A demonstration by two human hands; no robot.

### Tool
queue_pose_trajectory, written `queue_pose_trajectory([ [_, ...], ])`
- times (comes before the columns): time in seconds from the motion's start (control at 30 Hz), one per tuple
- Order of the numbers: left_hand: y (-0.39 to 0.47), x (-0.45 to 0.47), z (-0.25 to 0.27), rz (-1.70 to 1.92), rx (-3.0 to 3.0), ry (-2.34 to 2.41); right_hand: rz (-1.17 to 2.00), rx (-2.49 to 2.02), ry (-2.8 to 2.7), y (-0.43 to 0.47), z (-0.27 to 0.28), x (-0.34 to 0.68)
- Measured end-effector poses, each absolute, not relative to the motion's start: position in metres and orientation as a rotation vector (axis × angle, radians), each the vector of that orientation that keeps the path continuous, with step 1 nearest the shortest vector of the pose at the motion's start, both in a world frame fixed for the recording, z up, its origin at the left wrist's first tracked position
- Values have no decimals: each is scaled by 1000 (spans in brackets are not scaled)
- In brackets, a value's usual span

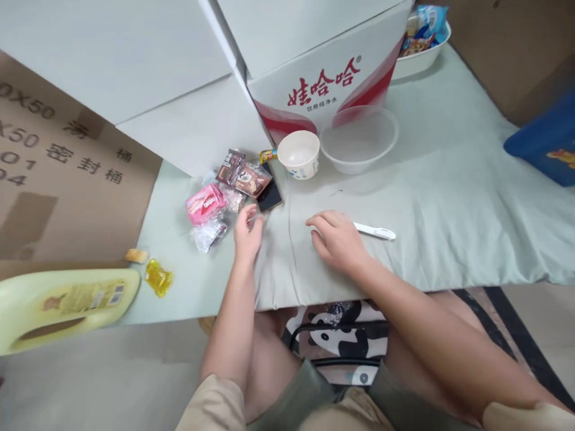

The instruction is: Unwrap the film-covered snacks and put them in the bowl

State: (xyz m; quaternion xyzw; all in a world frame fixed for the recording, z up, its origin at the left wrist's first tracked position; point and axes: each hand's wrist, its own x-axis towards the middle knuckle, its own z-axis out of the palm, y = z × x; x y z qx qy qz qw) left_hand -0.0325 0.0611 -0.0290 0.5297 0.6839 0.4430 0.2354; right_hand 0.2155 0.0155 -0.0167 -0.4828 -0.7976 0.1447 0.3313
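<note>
Head view: the left hand is released, thumb apart from the fingers, its fingertips just beside the dark flat object and the heap of wrapped packets, which lies ahead and to the left. The right hand sits loosely curled, fingers relaxed over the bench, with the slim white tool sticking out behind it to the right; whether they touch cannot be told. Beyond both hands, the paper bowl stands just beside the translucent bowl.
</note>
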Motion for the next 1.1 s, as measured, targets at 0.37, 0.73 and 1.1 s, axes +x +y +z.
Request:
queue_pose_trajectory([
  [0.37, 140, -16, 13, 1127, 964, 2001, 647, -1236, -1978, 24, -12, 222],
  [0.73, 140, -5, 47, 1363, 671, 1794, 706, -1195, -1902, 17, -5, 218],
  [1.1, 48, 3, 46, 1198, 617, 1453, 687, -1195, -1803, 21, -16, 234],
])
